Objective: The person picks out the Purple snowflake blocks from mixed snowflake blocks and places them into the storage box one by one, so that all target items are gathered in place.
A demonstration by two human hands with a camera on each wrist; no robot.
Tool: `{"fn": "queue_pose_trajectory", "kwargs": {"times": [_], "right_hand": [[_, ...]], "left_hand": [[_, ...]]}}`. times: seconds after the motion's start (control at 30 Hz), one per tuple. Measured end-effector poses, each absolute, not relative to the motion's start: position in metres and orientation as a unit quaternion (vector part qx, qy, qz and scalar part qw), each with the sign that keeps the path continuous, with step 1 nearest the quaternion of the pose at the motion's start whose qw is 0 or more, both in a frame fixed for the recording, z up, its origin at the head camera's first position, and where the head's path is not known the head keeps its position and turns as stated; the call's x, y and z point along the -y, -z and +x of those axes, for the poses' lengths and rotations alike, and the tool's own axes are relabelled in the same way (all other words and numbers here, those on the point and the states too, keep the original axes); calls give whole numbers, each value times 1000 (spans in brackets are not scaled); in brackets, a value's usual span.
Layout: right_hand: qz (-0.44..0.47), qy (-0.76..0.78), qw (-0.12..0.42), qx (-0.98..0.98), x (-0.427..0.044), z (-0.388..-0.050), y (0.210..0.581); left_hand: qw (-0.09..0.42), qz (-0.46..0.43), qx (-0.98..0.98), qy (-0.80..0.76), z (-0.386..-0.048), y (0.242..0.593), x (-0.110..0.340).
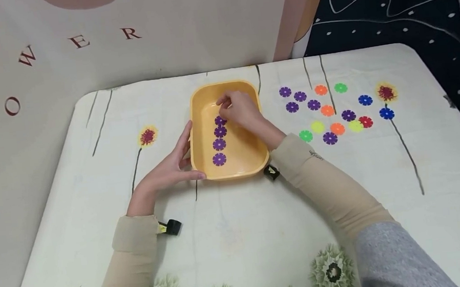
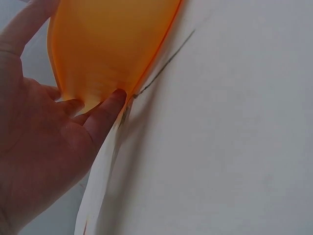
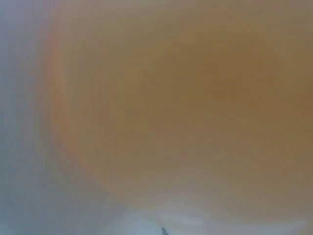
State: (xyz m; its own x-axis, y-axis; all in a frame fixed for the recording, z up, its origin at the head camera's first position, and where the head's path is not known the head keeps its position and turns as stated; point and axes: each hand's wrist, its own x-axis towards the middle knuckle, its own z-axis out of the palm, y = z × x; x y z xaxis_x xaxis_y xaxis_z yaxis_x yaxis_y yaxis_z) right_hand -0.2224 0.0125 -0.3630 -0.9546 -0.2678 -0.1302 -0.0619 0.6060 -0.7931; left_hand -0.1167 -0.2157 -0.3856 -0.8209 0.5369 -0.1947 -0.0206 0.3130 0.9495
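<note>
A yellow-orange plastic tray (image 1: 244, 163) lies on the table, with several purple notched flower discs (image 1: 219, 144) in a column inside it. Spread along the tray's left side and near left corner, my left hand (image 1: 170, 167) rests its fingers and thumb against the outer wall. The left wrist view has those fingers (image 2: 105, 115) touching the wall from outside. My right hand (image 1: 241, 109) is inside the tray, its bent fingertips just above the farthest purple disc (image 1: 220, 120). Whether it pinches a disc is hidden. The right wrist view is a blur of tray (image 3: 205, 98).
To the right of the tray, loose discs in several colours are scattered: purple (image 1: 285, 92), orange (image 1: 321, 90), green (image 1: 340, 88), yellow (image 1: 356, 126), red (image 1: 365, 122) and blue (image 1: 365, 100). The table (image 1: 230, 236) has a flower-printed cloth and meets a wall behind.
</note>
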Motion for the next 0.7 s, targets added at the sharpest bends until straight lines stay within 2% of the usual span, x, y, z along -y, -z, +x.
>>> {"fn": "queue_pose_trajectory", "kwargs": {"times": [0.27,0.5,0.7], "right_hand": [[-108,623,109,-767,-31,-213,350],[-97,615,102,-776,-62,-201,341],[-60,590,99,-799,-108,-193,343]], "left_hand": [[241,176,-771,-563,-117,387,215],[241,171,-775,-559,-116,387,216],[241,173,-773,-561,-115,386,215]]}}
